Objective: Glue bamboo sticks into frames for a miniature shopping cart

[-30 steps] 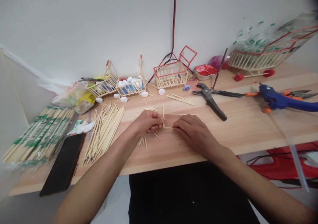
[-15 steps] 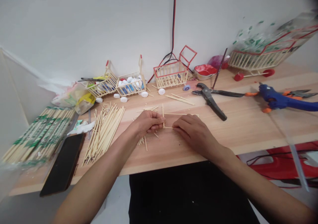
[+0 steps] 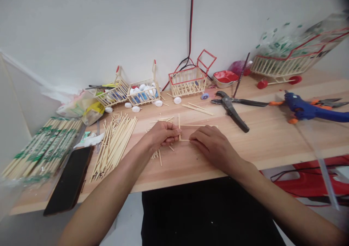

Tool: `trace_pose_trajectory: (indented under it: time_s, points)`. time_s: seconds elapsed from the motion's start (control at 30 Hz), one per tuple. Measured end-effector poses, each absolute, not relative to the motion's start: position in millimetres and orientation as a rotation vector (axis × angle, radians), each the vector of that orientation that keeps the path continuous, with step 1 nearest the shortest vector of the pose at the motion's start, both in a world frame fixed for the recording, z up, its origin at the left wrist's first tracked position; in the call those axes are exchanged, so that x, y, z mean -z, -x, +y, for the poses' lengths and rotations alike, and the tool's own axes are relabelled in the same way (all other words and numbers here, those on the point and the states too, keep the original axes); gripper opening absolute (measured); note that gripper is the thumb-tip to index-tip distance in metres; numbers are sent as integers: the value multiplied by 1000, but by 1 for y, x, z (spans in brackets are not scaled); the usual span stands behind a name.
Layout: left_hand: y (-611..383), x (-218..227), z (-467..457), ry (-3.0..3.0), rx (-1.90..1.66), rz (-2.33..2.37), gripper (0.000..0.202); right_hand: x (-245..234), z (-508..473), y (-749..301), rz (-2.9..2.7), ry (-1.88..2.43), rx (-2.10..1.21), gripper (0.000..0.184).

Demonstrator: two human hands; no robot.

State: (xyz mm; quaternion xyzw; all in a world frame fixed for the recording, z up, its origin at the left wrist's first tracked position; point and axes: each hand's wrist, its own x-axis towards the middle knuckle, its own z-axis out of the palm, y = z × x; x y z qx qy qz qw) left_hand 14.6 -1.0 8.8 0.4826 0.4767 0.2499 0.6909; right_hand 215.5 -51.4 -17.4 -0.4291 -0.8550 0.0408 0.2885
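While your left hand (image 3: 165,133) pinches a short stick (image 3: 179,120) between thumb and fingers, your right hand (image 3: 211,140) is clamped on a second stick (image 3: 185,140), which meets the first's near end above the wooden table (image 3: 253,144), right of the stick pile (image 3: 117,140).

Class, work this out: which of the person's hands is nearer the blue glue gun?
Right. The right hand lies left of the blue glue gun; the left hand is farther left, pinching a short stick.
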Motion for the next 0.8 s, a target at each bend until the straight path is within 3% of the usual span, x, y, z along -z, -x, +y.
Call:
trace_pose_trajectory:
  time_s: [0.8]
  points:
    - [-16,-11,-2,-1078,-562,1075,37,17,-51,-215,-2281,1135,-117,22]
